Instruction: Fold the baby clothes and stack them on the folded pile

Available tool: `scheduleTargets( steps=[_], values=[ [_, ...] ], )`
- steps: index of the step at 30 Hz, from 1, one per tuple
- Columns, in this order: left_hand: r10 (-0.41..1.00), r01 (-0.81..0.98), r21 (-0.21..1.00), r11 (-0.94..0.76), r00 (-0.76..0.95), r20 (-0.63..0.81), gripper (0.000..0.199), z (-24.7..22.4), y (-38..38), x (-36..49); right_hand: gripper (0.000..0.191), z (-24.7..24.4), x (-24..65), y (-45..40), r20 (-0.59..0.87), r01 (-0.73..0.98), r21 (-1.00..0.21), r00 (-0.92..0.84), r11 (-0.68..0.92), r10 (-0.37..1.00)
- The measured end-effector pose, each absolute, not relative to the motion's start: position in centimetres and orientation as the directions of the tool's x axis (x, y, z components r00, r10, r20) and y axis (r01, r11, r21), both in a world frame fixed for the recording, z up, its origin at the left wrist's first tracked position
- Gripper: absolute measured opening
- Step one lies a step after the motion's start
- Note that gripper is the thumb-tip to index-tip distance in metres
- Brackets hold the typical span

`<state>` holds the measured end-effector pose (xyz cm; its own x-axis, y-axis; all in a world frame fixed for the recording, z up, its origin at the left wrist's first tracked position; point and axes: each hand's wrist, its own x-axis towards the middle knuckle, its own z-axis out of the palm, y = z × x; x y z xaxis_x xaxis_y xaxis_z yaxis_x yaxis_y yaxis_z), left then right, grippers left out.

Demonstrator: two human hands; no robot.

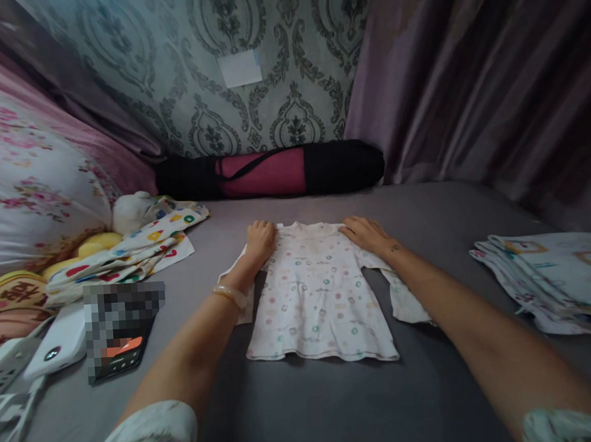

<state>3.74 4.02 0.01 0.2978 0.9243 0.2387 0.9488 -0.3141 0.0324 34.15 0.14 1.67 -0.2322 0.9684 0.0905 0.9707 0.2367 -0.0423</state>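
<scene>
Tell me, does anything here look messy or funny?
A little: the colourful patterned cloth on the left lies rumpled, unlike the folded cloth pile on the right. The paper on the wall hangs slightly crooked. The white shirt is spread out, with no tear or spill showing.

Dim, cool light, seemingly from the left, falls across the grey bed [307, 413] before me, brightest on the white shirt [314, 293] at centre and the floral pillow [31, 157] at left. The curtain [496, 68] at upper right sinks into deep shade. Soft shadows edge the shirt's hem. Wide-angle distortion stretches my forearms [471, 310] toward the lower corners; coarse pixelation masks part of a phone [126, 358] at lower left.
</scene>
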Motion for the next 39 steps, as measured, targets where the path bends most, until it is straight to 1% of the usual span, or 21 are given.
scheduleTargets(
  steps=[4, 7, 10, 13, 16, 21, 24, 27, 29, 31, 33, 35, 37, 39],
  values=[
    [0.941, 0.948, 0.071, -0.309, 0.295, 0.166, 0.032, 0.0, 4.3, 3.6, 0.037, 1.2, 34.3, 0.7, 0.070, 0.977, -0.070, -0.199, 0.203, 0.978],
    [0.944, 0.939, 0.132, -0.319, 0.302, 0.134, 0.029, 0.4, 4.6, 4.1, 0.034, 1.5, 33.8, 1.6, 0.048, 0.972, -0.101, -0.207, 0.211, 0.977],
    [0.958, 0.934, 0.214, -0.287, 0.278, 0.068, 0.030, 1.1, 5.0, 5.3, 0.035, 1.7, 32.7, 2.6, 0.034, 0.951, -0.166, -0.259, 0.261, 0.965],
    [0.968, 0.927, 0.284, -0.246, 0.250, 0.023, 0.032, 1.7, 5.2, 6.7, 0.037, 1.7, 31.5, 3.2, 0.035, 0.938, -0.238, -0.250, 0.251, 0.968],
    [0.971, 0.922, 0.311, -0.231, 0.239, 0.014, 0.032, 1.7, 5.1, 7.6, 0.035, 1.4, 30.6, 3.2, 0.046, 0.942, -0.256, -0.214, 0.219, 0.976],
    [0.983, 0.935, 0.306, -0.181, 0.174, 0.052, 0.030, 0.7, 5.0, 7.8, 0.032, 0.4, 29.9, 2.8, 0.115, 0.958, -0.251, -0.111, 0.137, 0.987],
    [0.988, 0.944, 0.295, -0.148, 0.125, 0.095, 0.029, -0.2, 4.9, 7.6, 0.034, -0.3, 29.7, 2.6, 0.173, 0.969, -0.224, -0.065, 0.103, 0.983],
    [0.985, 0.959, 0.256, -0.122, 0.085, 0.149, 0.029, -0.7, 4.5, 7.5, 0.036, -1.0, 29.4, 2.1, 0.256, 0.979, -0.173, -0.059, 0.106, 0.965],
    [0.979, 0.975, 0.196, -0.109, 0.071, 0.189, 0.030, -0.9, 4.2, 7.7, 0.036, -1.2, 29.1, 1.8, 0.294, 0.983, -0.150, -0.061, 0.110, 0.954],
    [0.970, 0.989, 0.108, -0.102, 0.074, 0.232, 0.030, -0.8, 4.0, 7.9, 0.036, -1.1, 29.0, 1.7, 0.294, 0.982, -0.154, -0.059, 0.108, 0.954],
    [0.956, 0.993, 0.021, -0.118, 0.108, 0.274, 0.029, -0.7, 3.8, 8.2, 0.035, -0.6, 29.3, 1.8, 0.243, 0.971, -0.200, -0.077, 0.128, 0.967],
    [0.940, 0.987, -0.037, -0.155, 0.159, 0.302, 0.029, -0.2, 3.6, 8.5, 0.035, 0.3, 30.3, 1.8, 0.196, 0.946, -0.287, -0.096, 0.151, 0.976],
    [0.931, 0.980, -0.054, -0.192, 0.199, 0.305, 0.027, 0.4, 3.3, 8.7, 0.038, 1.3, 32.1, 1.2, 0.196, 0.911, -0.388, -0.066, 0.139, 0.978],
    [0.928, 0.971, -0.042, -0.237, 0.239, 0.286, 0.028, 1.3, 2.7, 9.0, 0.038, 2.2, 34.6, -0.3, 0.211, 0.871, -0.484, 0.023, 0.084, 0.977]
  ],
)
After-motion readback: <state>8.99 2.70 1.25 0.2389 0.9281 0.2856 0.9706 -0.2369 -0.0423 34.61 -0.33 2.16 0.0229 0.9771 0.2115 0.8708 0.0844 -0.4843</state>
